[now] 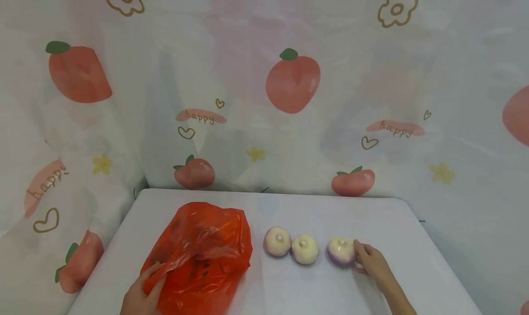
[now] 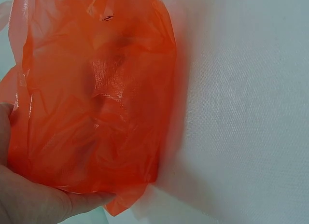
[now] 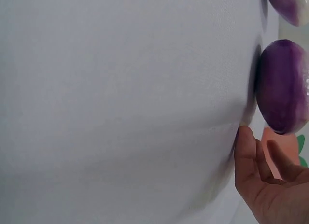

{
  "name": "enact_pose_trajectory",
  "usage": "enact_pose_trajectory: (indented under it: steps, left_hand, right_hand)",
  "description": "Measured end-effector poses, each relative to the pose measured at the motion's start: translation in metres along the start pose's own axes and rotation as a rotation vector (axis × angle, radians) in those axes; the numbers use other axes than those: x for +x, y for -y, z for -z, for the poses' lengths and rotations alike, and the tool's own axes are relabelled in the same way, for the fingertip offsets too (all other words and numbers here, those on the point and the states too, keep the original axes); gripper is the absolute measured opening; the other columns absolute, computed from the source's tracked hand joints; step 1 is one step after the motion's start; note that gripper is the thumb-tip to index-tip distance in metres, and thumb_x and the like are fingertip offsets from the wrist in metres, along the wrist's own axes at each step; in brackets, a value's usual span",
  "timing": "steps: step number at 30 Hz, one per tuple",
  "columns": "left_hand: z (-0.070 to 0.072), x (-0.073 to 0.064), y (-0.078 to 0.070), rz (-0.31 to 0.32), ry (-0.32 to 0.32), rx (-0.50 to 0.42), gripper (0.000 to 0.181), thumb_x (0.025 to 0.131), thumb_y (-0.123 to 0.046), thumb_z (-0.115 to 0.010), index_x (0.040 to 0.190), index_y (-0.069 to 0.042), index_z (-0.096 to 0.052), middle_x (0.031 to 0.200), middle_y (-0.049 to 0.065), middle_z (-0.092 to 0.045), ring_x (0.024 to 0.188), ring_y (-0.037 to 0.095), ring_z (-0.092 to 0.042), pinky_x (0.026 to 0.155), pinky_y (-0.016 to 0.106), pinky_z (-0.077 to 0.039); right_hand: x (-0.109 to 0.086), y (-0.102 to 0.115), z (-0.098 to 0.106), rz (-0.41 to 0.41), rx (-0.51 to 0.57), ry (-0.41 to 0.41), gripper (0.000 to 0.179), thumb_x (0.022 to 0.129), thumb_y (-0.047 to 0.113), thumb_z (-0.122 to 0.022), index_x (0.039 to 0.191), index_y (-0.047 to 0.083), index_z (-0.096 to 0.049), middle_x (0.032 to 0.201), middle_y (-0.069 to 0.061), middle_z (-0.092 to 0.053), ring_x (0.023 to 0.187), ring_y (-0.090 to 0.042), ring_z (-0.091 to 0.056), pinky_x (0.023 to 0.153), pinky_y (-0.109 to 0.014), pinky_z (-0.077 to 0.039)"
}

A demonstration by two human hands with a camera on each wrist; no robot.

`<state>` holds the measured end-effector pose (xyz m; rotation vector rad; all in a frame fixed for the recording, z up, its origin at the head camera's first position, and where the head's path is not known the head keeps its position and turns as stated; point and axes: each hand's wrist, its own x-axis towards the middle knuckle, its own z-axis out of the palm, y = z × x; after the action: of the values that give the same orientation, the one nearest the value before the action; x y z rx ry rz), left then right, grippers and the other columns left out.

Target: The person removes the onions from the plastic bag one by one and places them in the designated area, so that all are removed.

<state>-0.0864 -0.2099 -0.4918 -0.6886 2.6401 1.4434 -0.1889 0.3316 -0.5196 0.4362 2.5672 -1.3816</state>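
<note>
In the head view, my left hand (image 1: 142, 291) holds the near left edge of a red plastic bag (image 1: 206, 278) between thumb and fingers. The left wrist view shows the thumb along the edge of the crinkled bag (image 2: 101, 132), with dark patches inside that I cannot make out. Three white-and-purple turnips stand in a row right of the bag: a left one (image 1: 277, 241), a middle one (image 1: 305, 249) and a right one (image 1: 341, 251). My right hand (image 1: 373, 261) is beside the right turnip, fingers extended; in the right wrist view a small gap separates the fingertips from the turnip (image 3: 282, 86).
All of this lies on a white table (image 1: 297, 292) with rounded far corners. Behind it and on the left hangs a pale cloth (image 1: 248, 44) printed with peaches, hearts and flowers. The left and middle turnips touch or nearly touch; a gap separates the right one from them.
</note>
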Motion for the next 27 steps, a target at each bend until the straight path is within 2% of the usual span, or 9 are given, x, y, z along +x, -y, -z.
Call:
enact_pose_trajectory:
  steps: [5,10,14,17,19,23,27]
  left_hand:
    - [-0.002,-0.001,0.001,0.042,0.007,-0.030,0.058,0.092,-0.038,-0.059,0.134,-0.001,-0.044,0.126,0.028,-0.050,0.084,0.030,-0.058,0.077,0.048,-0.052]
    - [-0.002,0.000,0.001,0.023,-0.008,-0.017,0.057,0.091,-0.038,-0.059,0.133,-0.001,-0.046,0.127,0.028,-0.050,0.086,0.031,-0.057,0.079,0.049,-0.052]
    - [-0.001,0.001,-0.001,-0.002,-0.013,0.007,0.056,0.092,-0.037,-0.059,0.132,0.001,-0.047,0.125,0.030,-0.050,0.086,0.032,-0.056,0.079,0.050,-0.051]
    - [0.000,0.001,-0.003,-0.003,0.001,0.019,0.058,0.093,-0.038,-0.057,0.133,0.002,-0.045,0.127,0.030,-0.048,0.092,0.035,-0.055,0.081,0.052,-0.050]
    - [0.001,0.001,-0.005,0.003,0.016,0.014,0.060,0.094,-0.040,-0.055,0.135,0.002,-0.043,0.130,0.030,-0.047,0.096,0.037,-0.054,0.083,0.052,-0.048]
    - [0.002,0.000,-0.005,0.000,0.031,0.002,0.064,0.093,-0.043,-0.053,0.138,0.001,-0.040,0.130,0.029,-0.046,0.098,0.039,-0.055,0.084,0.051,-0.047]
    - [0.003,-0.002,-0.002,-0.006,0.033,0.014,0.063,0.093,-0.042,-0.054,0.137,0.002,-0.040,0.128,0.030,-0.048,0.095,0.038,-0.056,0.082,0.051,-0.049]
  right_hand:
    - [0.001,0.000,-0.001,-0.002,-0.005,-0.007,0.087,0.094,0.062,-0.032,0.135,-0.015,-0.031,0.118,-0.033,-0.050,0.108,-0.043,-0.051,0.072,-0.032,-0.055]
    - [0.000,0.000,-0.002,0.015,-0.010,-0.032,0.088,0.093,0.063,-0.032,0.137,-0.013,-0.029,0.123,-0.033,-0.046,0.110,-0.042,-0.049,0.073,-0.032,-0.054]
    - [-0.003,0.004,0.001,0.034,-0.072,-0.076,0.086,0.094,0.063,-0.026,0.138,-0.011,-0.029,0.131,-0.034,-0.039,0.112,-0.045,-0.047,0.085,-0.045,-0.049]
    - [-0.005,0.010,0.003,0.079,-0.110,-0.137,0.080,0.097,0.057,-0.024,0.138,-0.011,-0.030,0.136,-0.035,-0.033,0.120,-0.050,-0.039,0.095,-0.058,-0.037]
    - [-0.007,0.015,0.004,0.123,-0.103,-0.202,0.073,0.099,0.051,-0.025,0.137,-0.011,-0.032,0.137,-0.036,-0.032,0.124,-0.052,-0.031,0.098,-0.061,-0.030]
    - [-0.012,0.024,0.002,0.214,-0.043,-0.343,0.059,0.101,0.038,-0.034,0.134,-0.011,-0.039,0.137,-0.037,-0.030,0.126,-0.056,-0.022,0.098,-0.068,-0.023]
    - [-0.021,0.034,-0.010,0.333,-0.036,-0.508,0.043,0.099,0.027,-0.045,0.128,-0.006,-0.049,0.133,-0.034,-0.037,0.120,-0.055,-0.027,0.092,-0.070,-0.020]
